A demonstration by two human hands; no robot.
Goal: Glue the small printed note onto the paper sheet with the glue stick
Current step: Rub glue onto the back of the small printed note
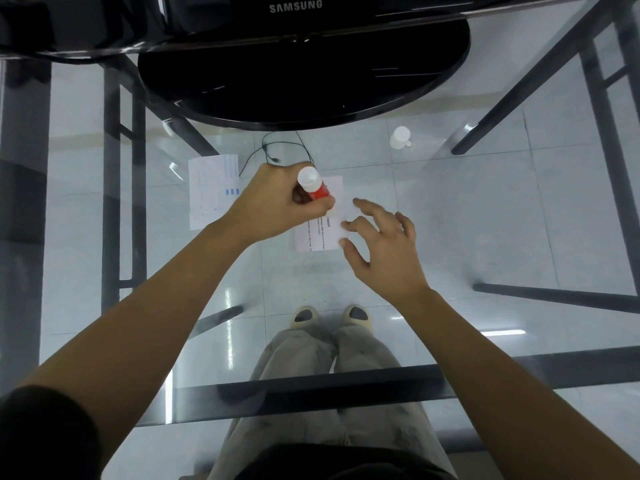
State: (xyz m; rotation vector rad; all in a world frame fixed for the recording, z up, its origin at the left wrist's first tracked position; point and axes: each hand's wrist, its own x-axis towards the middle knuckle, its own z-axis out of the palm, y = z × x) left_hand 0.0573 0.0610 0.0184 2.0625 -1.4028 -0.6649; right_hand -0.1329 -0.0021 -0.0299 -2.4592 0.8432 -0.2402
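Two hands over glass table [485, 220]. Left hand [277, 202] curled tight round red glue stick [313, 185], white end up, lower end hidden above printed note [318, 237]. Right hand [384, 247] spread wide, fingertips touching note's right edge. Paper sheet [207, 192] flat just left of note. White cap [400, 137] well apart.

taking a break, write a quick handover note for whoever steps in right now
Hands: the left hand grips the glue stick, lower end down at the printed paper. The right hand is open, fingertips at that paper's right edge.
Things: a second paper lies flat to the left, apart from the first. A white cap, likely the stick's, sits far right on the glass table.
Done: cap apparently off, glue going on.
Left: finish gluing, join the two papers, press flat, recap.
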